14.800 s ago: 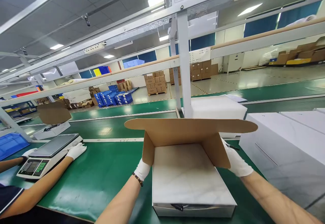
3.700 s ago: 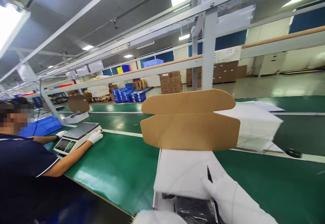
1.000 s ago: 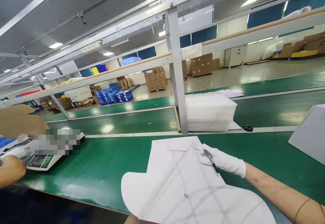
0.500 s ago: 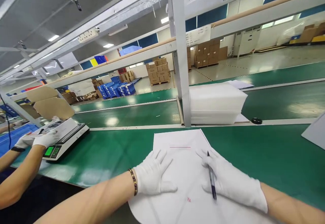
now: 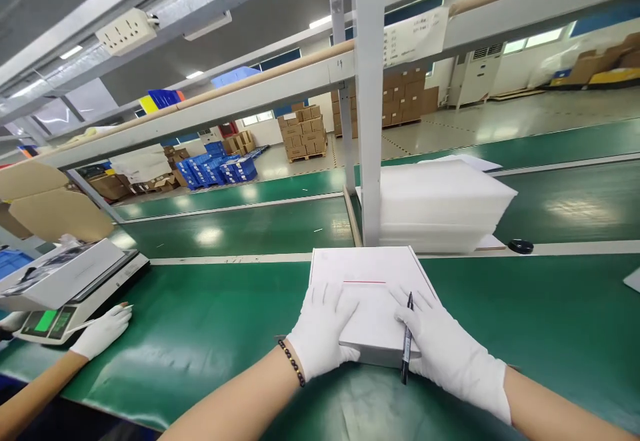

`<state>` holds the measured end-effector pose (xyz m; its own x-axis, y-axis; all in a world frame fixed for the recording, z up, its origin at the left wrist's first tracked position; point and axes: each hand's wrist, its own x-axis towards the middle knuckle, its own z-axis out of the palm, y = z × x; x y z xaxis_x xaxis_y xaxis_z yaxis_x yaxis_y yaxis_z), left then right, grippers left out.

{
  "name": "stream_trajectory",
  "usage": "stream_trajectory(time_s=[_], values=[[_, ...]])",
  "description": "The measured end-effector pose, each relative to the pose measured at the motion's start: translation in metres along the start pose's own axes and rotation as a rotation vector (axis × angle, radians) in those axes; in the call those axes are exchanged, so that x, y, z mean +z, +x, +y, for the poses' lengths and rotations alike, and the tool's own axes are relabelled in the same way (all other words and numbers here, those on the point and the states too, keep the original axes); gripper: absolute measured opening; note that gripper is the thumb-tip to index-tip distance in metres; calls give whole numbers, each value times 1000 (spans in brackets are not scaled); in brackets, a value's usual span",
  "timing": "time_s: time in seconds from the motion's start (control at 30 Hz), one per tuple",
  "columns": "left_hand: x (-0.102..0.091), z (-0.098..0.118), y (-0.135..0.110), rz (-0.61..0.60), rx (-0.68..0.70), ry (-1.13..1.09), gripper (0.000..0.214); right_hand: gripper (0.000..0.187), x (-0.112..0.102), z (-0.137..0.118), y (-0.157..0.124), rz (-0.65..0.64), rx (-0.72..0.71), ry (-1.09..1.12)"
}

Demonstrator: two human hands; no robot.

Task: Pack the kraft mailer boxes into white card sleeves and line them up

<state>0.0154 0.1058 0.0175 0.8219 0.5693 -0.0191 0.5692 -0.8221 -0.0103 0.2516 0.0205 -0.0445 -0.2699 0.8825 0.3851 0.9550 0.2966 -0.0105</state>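
A flat white box (image 5: 367, 280) with a thin red line on its lid lies closed on the green belt (image 5: 215, 321) in front of me. My left hand (image 5: 320, 331), in a white glove, rests flat on its near left part with fingers spread. My right hand (image 5: 450, 348), also gloved, presses on its near right part and holds a black pen (image 5: 406, 348) between the fingers.
A stack of white foam sheets (image 5: 440, 204) stands behind the box by a metal post (image 5: 369, 108). At the left a co-worker's gloved hand (image 5: 103, 330) lies beside a scale (image 5: 75, 294) carrying an open carton (image 5: 55, 268). A black cap (image 5: 520, 246) lies right.
The white flap that lay spread out before me is folded down and the box is closed. Both hands now press on its lid. The co-worker has set a carton on the scale.
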Motion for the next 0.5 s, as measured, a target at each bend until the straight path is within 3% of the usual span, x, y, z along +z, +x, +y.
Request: stream_trajectory(time_s=[0.13, 0.27, 0.4, 0.5], values=[[5, -4, 19, 22, -9, -44, 93, 53, 3, 12, 6, -1, -4, -13], [6, -7, 33, 92, -2, -53, 92, 51, -8, 17, 22, -28, 20, 6], [6, -6, 26, 110, -51, -75, 100, 51, -18, 19, 18, -52, 101, 88], [14, -8, 0, 174, -284, -226, 122, 32, -9, 20, -13, 179, 182, 164]])
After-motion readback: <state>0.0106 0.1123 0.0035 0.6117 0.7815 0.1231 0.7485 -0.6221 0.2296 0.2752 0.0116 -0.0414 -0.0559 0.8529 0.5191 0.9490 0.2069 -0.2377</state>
